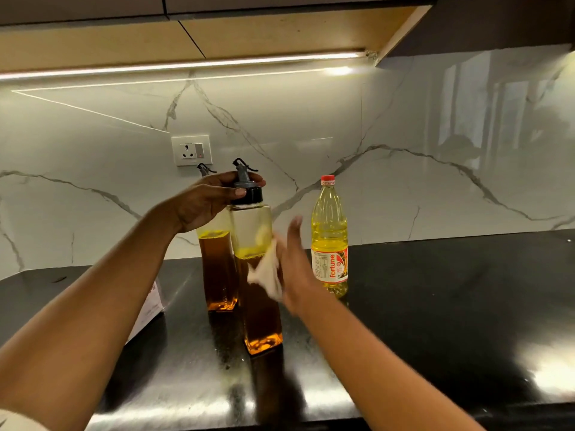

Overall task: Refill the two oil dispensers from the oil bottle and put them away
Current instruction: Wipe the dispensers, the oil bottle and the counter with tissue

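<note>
Two tall square glass oil dispensers stand on the black counter [435, 306], both holding amber oil. The nearer dispenser [261, 312] has a black cap with a grey spout, and my left hand [205, 203] grips that cap from the left. The farther dispenser [217, 269] stands just behind it, its top partly hidden by my left hand. My right hand [295, 269] presses a white cloth [267, 272] against the nearer dispenser's right side; the hand is blurred. A yellow oil bottle [329, 237] with a red cap stands upright to the right.
A white box or paper [149, 306] lies on the counter at the left, partly behind my left forearm. A wall socket [191, 149] sits on the marble backsplash behind the dispensers. Cabinets hang overhead with a light strip.
</note>
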A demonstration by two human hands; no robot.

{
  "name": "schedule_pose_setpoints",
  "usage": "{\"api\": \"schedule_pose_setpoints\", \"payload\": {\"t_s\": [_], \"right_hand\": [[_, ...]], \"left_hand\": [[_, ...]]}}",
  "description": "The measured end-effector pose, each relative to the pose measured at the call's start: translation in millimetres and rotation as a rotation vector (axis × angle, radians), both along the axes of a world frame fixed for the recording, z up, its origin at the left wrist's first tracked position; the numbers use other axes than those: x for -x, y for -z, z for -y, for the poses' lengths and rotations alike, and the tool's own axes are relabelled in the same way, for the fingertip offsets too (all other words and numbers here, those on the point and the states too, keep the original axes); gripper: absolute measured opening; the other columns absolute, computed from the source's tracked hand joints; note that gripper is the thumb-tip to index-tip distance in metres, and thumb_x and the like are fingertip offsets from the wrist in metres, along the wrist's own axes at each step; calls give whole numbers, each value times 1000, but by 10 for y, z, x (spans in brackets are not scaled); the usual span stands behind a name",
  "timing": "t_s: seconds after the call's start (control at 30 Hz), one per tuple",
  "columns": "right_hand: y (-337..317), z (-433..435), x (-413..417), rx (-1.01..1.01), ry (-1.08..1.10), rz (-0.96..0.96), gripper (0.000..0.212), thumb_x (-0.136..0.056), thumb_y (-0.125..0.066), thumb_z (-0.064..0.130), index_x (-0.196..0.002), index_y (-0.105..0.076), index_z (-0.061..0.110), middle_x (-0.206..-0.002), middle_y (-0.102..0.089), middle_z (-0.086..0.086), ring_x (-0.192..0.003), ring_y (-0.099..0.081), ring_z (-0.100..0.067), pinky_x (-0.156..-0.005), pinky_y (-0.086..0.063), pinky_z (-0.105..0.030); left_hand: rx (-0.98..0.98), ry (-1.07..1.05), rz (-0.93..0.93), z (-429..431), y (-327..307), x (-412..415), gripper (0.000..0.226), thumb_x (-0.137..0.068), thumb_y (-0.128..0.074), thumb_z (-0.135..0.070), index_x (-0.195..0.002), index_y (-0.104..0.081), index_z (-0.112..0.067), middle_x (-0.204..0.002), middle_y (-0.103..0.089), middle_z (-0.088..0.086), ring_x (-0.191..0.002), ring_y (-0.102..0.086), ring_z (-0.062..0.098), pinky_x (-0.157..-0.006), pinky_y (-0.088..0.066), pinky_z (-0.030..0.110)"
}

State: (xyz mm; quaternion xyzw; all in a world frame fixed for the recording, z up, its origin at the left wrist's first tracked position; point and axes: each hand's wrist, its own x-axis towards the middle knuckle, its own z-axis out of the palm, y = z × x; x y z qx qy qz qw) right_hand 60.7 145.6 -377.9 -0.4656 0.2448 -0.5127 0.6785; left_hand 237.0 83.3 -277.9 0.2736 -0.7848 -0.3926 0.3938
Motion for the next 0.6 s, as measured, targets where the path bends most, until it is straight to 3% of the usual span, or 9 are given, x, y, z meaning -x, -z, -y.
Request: {"api": "schedule_pose_setpoints", "payload": {"t_s": [0.07,0.13,0.17,0.23,0.3,0.4,0.53,0.6], "right_hand": [[520,3,-28,-154,-54,-105,90,-81,-6,77,-149,-25,21,-154,-24,-14,-132,-38,-36,-105,-32,-50],[824,119,-43,-214,-28,-285,108,-65,-13,88,-141,-41,15,-141,-45,-16,-117,-52,-33,-95,-42,-44],[810,207,-25,-200,-34,-299,110,-63,-14,89,-133,-47,11,-126,-57,-16,-107,-57,-31,-91,-46,-41],[459,262,-11,-130,-42,-207,96,-69,-12,86,-125,-45,15,-112,-57,-14,-91,-58,-29,-80,-48,-38],[-40,229,-8,-8,-58,-92,93,-76,-9,82,-140,-35,19,-130,-49,-18,-107,-54,-35,-91,-44,-46],[-432,106,-23,122,-35,-15,83,-84,-10,74,-149,-20,24,-151,-31,-13,-135,-34,-36,-107,-28,-54],[221,-114,55,-33,-99,-185,78,-86,-11,69,-150,-13,25,-155,-17,-15,-137,-25,-41,-108,-26,-51],[677,-147,102,-120,-99,-315,86,-79,-10,76,-146,-31,27,-147,-39,-11,-129,-43,-33,-105,-34,-45]], "left_hand": [[-13,15,8,5,-8,8,62,-56,-88,-47,-111,-71,-24,-129,-63,1,-124,-55,17,-101,-46,23],[-14,24,16,21,-15,16,61,-57,-87,-47,-112,-71,-25,-130,-62,1,-126,-53,16,-104,-43,25],[-18,30,15,26,-13,19,61,-57,-87,-47,-112,-71,-25,-131,-62,1,-127,-53,16,-105,-42,26],[-34,45,-3,36,2,12,60,-58,-87,-46,-112,-71,-25,-130,-62,0,-126,-53,16,-105,-43,25],[-40,59,-23,53,18,-15,60,-60,-86,-44,-114,-70,-24,-132,-61,0,-126,-53,17,-104,-44,24],[-52,72,-42,60,20,-44,62,-63,-86,-42,-118,-67,-21,-135,-58,3,-128,-52,19,-105,-43,24],[-63,78,-45,65,27,-18,63,-63,-85,-41,-120,-65,-20,-137,-57,2,-130,-50,18,-107,-41,25],[-76,83,-49,67,32,-9,61,-64,-85,-41,-119,-67,-22,-137,-57,1,-130,-49,17,-106,-41,24]]}}
